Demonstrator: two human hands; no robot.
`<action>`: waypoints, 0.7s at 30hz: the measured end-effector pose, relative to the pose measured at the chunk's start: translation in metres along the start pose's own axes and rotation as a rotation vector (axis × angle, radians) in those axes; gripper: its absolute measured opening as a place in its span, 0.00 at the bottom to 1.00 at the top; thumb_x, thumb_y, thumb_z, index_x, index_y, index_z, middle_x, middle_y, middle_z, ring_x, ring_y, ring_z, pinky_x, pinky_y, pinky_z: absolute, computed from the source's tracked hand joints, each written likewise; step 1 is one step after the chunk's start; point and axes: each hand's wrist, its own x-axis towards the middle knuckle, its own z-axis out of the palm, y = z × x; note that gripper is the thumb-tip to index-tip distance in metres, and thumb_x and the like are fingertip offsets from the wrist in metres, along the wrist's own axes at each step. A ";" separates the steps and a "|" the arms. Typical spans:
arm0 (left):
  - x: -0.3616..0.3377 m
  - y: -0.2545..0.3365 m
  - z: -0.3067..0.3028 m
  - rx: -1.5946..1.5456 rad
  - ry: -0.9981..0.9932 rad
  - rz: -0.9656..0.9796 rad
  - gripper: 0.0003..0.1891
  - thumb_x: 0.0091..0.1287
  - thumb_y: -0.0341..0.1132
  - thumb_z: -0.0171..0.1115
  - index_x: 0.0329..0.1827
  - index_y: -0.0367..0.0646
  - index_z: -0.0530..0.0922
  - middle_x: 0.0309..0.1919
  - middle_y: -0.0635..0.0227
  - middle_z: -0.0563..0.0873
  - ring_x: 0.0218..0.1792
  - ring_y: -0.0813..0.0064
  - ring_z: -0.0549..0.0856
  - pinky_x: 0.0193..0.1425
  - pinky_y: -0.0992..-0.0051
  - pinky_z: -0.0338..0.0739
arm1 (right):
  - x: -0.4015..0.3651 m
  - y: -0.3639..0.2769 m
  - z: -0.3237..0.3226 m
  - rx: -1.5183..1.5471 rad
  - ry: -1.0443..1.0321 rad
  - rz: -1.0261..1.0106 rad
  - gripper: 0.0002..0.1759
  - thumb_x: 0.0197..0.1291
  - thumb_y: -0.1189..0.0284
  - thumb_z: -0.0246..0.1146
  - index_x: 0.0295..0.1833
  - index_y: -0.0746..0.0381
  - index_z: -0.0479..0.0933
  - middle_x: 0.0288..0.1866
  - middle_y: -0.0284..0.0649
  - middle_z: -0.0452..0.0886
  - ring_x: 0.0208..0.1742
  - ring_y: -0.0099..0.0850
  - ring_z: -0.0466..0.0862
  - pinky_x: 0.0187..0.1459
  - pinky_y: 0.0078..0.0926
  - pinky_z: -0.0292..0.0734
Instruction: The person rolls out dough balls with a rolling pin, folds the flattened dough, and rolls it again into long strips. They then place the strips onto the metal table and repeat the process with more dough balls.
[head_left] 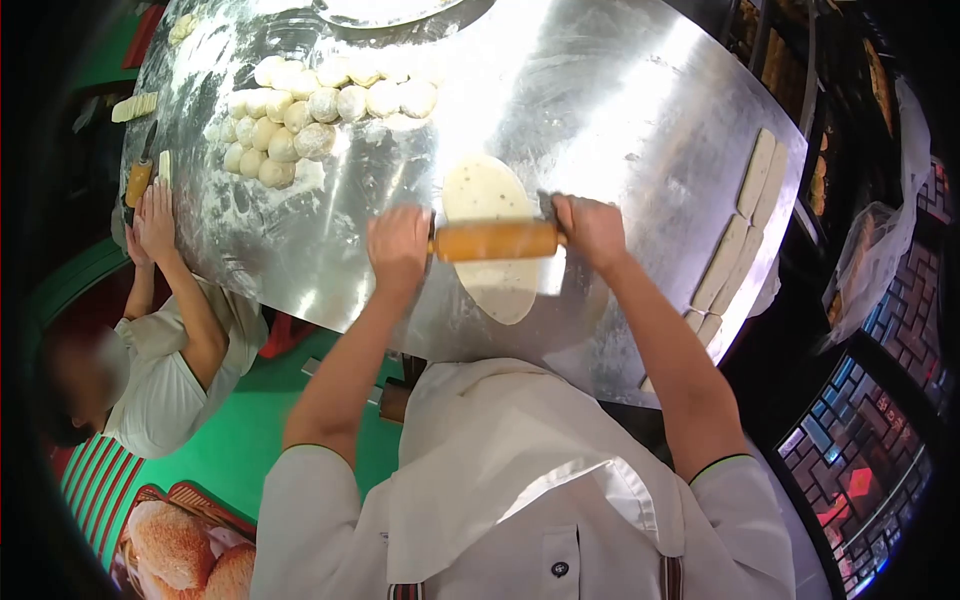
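A wooden rolling pin (496, 241) lies across a flat oval of dough (487, 188) with dark specks. The dough shows above and below the pin on the metal table (380, 210). My left hand (399, 243) is closed round the pin's left handle. Around the right handle my right hand (592, 231) is wrapped. Both hands and the pin are slightly blurred. Several floured dough balls (297, 116) sit in rows at the upper left of the table.
Long dough strips (742, 220) line the table's right edge. At the left, a co-worker (175, 350) has both hands at the table edge, beside another rolling pin (139, 183). A round metal item (390, 14) stands at the top. Baked goods lie beyond the right edge.
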 end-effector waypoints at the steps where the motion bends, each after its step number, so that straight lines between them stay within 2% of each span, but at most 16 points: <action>1: -0.036 0.001 0.005 -0.006 -0.037 0.008 0.11 0.72 0.40 0.55 0.34 0.46 0.79 0.31 0.63 0.81 0.38 0.59 0.80 0.49 0.58 0.68 | -0.029 -0.015 -0.002 0.078 0.037 0.017 0.14 0.69 0.64 0.56 0.29 0.55 0.77 0.25 0.38 0.82 0.28 0.38 0.84 0.29 0.37 0.79; 4: -0.118 0.013 -0.005 -0.145 -0.141 -0.016 0.09 0.71 0.37 0.55 0.33 0.46 0.78 0.31 0.63 0.80 0.38 0.59 0.80 0.47 0.58 0.68 | -0.113 -0.043 0.018 0.216 0.094 0.042 0.15 0.67 0.64 0.59 0.26 0.54 0.77 0.24 0.36 0.81 0.29 0.37 0.83 0.31 0.38 0.79; 5: -0.134 0.015 -0.006 -0.141 -0.139 -0.010 0.09 0.71 0.37 0.55 0.33 0.46 0.78 0.31 0.63 0.80 0.38 0.59 0.80 0.47 0.58 0.68 | -0.133 -0.047 0.023 0.217 0.101 0.044 0.15 0.67 0.64 0.59 0.26 0.54 0.77 0.24 0.36 0.81 0.29 0.37 0.83 0.31 0.38 0.79; 7: -0.156 0.015 -0.006 -0.168 -0.286 0.041 0.09 0.71 0.36 0.54 0.33 0.46 0.78 0.31 0.61 0.79 0.38 0.58 0.79 0.46 0.58 0.68 | -0.159 -0.054 0.026 0.228 0.031 0.093 0.16 0.66 0.63 0.61 0.25 0.55 0.78 0.23 0.37 0.81 0.27 0.39 0.83 0.30 0.39 0.78; 8: -0.152 0.010 -0.002 -0.162 -0.276 0.050 0.09 0.71 0.36 0.54 0.33 0.46 0.78 0.31 0.61 0.79 0.38 0.58 0.79 0.46 0.58 0.68 | -0.168 -0.055 0.025 0.226 0.046 0.092 0.16 0.66 0.63 0.61 0.25 0.55 0.78 0.23 0.37 0.81 0.27 0.39 0.83 0.30 0.39 0.78; 10: -0.122 -0.003 0.009 -0.285 -0.148 0.199 0.10 0.72 0.37 0.54 0.35 0.43 0.79 0.31 0.58 0.80 0.36 0.56 0.80 0.44 0.57 0.70 | -0.181 -0.053 0.022 0.152 -0.033 0.310 0.20 0.70 0.60 0.58 0.26 0.58 0.79 0.21 0.39 0.82 0.24 0.41 0.82 0.29 0.41 0.76; 11: -0.092 0.003 0.004 -0.448 -0.105 -0.011 0.09 0.72 0.36 0.55 0.37 0.41 0.80 0.32 0.57 0.81 0.36 0.55 0.81 0.43 0.57 0.71 | -0.184 -0.048 0.022 0.152 -0.020 0.307 0.20 0.70 0.60 0.58 0.26 0.58 0.79 0.21 0.39 0.82 0.24 0.41 0.82 0.29 0.41 0.76; 12: -0.054 0.016 -0.009 -0.609 -0.061 -0.223 0.08 0.71 0.35 0.57 0.38 0.40 0.80 0.32 0.56 0.82 0.35 0.54 0.82 0.42 0.57 0.73 | -0.188 -0.040 0.024 0.231 0.024 0.443 0.23 0.72 0.59 0.55 0.26 0.60 0.77 0.19 0.39 0.80 0.22 0.40 0.80 0.28 0.40 0.75; 13: -0.021 0.026 -0.019 -0.583 0.131 -0.121 0.06 0.68 0.32 0.62 0.40 0.38 0.81 0.34 0.55 0.83 0.36 0.53 0.83 0.41 0.59 0.75 | -0.191 -0.032 0.026 0.309 0.070 0.579 0.27 0.75 0.57 0.52 0.26 0.63 0.76 0.17 0.39 0.78 0.19 0.39 0.79 0.27 0.39 0.74; 14: 0.009 0.025 -0.012 -0.547 0.198 -0.059 0.05 0.64 0.29 0.66 0.40 0.39 0.81 0.35 0.56 0.84 0.36 0.55 0.83 0.41 0.59 0.75 | -0.191 -0.021 0.027 0.309 0.081 0.576 0.27 0.75 0.57 0.52 0.26 0.63 0.76 0.17 0.39 0.78 0.19 0.39 0.79 0.27 0.39 0.74; 16: 0.054 0.031 0.005 -0.572 0.230 0.034 0.07 0.61 0.30 0.69 0.39 0.40 0.81 0.34 0.58 0.83 0.38 0.56 0.82 0.43 0.60 0.75 | -0.188 0.003 0.030 0.722 0.133 0.721 0.32 0.77 0.53 0.45 0.23 0.63 0.72 0.14 0.37 0.72 0.15 0.31 0.72 0.21 0.33 0.68; 17: 0.067 0.034 0.012 -0.574 0.236 0.038 0.07 0.61 0.30 0.69 0.39 0.40 0.81 0.34 0.58 0.83 0.38 0.56 0.82 0.43 0.60 0.75 | -0.184 0.011 0.025 0.719 0.139 0.716 0.32 0.77 0.53 0.45 0.23 0.63 0.72 0.14 0.37 0.72 0.15 0.31 0.72 0.21 0.33 0.68; 19: 0.082 0.040 0.021 -0.296 0.202 0.098 0.08 0.58 0.28 0.70 0.36 0.40 0.79 0.34 0.60 0.82 0.41 0.55 0.81 0.46 0.61 0.75 | -0.176 0.023 0.011 1.356 -0.108 1.195 0.31 0.77 0.51 0.42 0.24 0.59 0.68 0.13 0.32 0.64 0.13 0.24 0.64 0.17 0.27 0.59; 20: 0.084 0.039 0.021 -0.297 0.202 0.099 0.08 0.58 0.28 0.70 0.36 0.40 0.79 0.34 0.60 0.82 0.41 0.55 0.81 0.46 0.61 0.75 | -0.173 0.024 0.007 1.356 -0.106 1.195 0.31 0.77 0.51 0.42 0.24 0.59 0.68 0.13 0.32 0.64 0.13 0.24 0.64 0.17 0.27 0.59; 21: 0.085 0.041 0.017 -0.362 0.143 0.120 0.08 0.57 0.26 0.70 0.35 0.40 0.78 0.34 0.59 0.81 0.42 0.54 0.80 0.47 0.61 0.75 | -0.171 0.025 0.005 1.496 -0.101 1.201 0.30 0.76 0.50 0.42 0.24 0.58 0.67 0.13 0.30 0.63 0.12 0.23 0.61 0.16 0.25 0.55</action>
